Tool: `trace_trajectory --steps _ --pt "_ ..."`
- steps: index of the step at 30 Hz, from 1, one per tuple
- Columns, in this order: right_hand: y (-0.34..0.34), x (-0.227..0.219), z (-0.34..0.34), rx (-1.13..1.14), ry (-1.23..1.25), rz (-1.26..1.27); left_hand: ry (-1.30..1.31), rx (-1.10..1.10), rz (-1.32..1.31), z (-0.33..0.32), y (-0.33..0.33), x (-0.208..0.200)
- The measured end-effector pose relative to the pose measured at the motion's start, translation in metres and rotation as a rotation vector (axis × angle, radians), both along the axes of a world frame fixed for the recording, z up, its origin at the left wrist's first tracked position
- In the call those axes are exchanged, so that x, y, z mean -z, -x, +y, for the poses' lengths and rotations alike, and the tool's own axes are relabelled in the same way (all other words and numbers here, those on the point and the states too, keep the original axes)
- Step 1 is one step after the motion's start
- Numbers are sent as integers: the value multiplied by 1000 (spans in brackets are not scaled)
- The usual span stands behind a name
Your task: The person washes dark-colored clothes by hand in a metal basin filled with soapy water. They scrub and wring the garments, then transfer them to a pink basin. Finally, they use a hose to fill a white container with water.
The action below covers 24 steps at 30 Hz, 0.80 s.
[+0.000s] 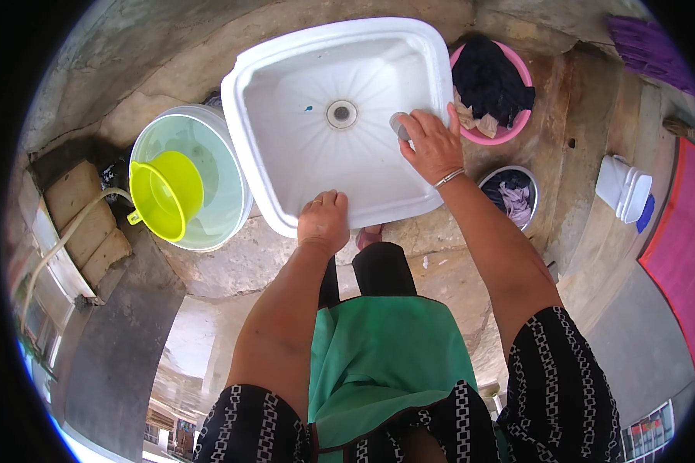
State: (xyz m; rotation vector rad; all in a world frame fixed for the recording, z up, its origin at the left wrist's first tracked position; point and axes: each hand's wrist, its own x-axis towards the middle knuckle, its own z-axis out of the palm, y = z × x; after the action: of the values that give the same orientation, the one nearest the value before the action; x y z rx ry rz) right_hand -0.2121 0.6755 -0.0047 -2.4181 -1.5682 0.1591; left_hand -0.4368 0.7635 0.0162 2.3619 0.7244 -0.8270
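Observation:
In front of me stands a white sink basin (pixel 286 166) with a drain (pixel 342 114) in its middle and a small blue-green speck left of that. My left hand (pixel 323 223) is closed over the near rim, its fingers curled onto the inner edge. At the basin's right inner wall, my right hand (pixel 432 144) holds a small grey round piece (pixel 399 126) in its fingertips. That piece looks like a scouring pad or a plug; which one is not plain. It is against or very close to the wall.
Left of the sink, a yellow-green dipper (pixel 187 193) floats in a white bucket of water (pixel 238 166); a hose (pixel 73 225) runs beside it. To the right are a pink basin (pixel 527 73) with dark cloth, a smaller bowl of clothes (pixel 534 181) and a white container (pixel 624 187).

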Motion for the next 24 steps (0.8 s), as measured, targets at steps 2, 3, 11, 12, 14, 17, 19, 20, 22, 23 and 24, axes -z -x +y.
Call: trace_trajectory --steps 2,3,11,12,14,17,19,20,22,23,24 --pt "0 0 0 0 7 -1 -6 5 -1 0 0 0" --pt "0 0 0 0 5 -4 -8 8 -2 0 0 0" --pt "2 -1 1 -7 18 7 12 0 -26 1 3 1" --pt "3 -3 3 -14 31 20 13 -6 -31 2 3 2" --pt "6 -3 10 -20 10 77 10 1 -37 1 3 3" --pt "28 11 20 59 66 273 -1 -5 -83 -2 7 4" --pt "45 41 35 204 305 445 -23 -6 -160 3 5 7" --pt "45 55 44 249 314 444 -38 -6 -206 4 5 8" --pt "51 73 54 335 357 450 -55 -10 -262 -1 11 11" --pt "56 81 57 348 376 463 -67 -9 -282 -3 14 14" --pt "57 84 61 365 395 473 -76 -5 -304 -3 14 16"
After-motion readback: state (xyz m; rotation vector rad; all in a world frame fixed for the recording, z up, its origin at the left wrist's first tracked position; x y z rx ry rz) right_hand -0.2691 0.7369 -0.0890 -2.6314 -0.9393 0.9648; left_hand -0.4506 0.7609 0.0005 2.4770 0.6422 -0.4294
